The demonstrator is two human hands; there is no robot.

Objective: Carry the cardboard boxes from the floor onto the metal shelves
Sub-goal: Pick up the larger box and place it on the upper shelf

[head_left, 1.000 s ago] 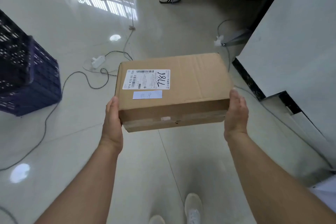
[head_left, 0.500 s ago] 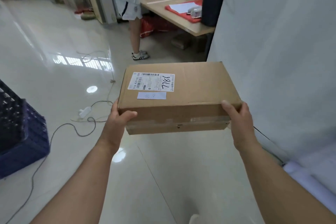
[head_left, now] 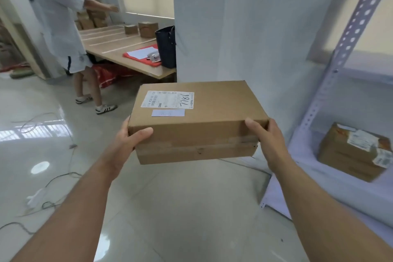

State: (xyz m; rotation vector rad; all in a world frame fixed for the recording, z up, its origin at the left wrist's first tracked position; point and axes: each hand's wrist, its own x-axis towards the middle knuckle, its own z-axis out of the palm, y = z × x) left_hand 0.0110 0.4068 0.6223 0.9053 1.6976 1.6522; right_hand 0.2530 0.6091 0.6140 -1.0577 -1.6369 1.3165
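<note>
Cardboard box [head_left: 197,121] clamped between left hand [head_left: 129,140] and right hand [head_left: 265,138], each grip at an end.

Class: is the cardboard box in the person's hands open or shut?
Shut. The cardboard box shows its flat top closed, shipping label intact, no flap lifted.

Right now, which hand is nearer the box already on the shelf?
Right. The right hand holds the carried box at its right end, the side facing the shelf box. The left hand holds the far end.
</note>
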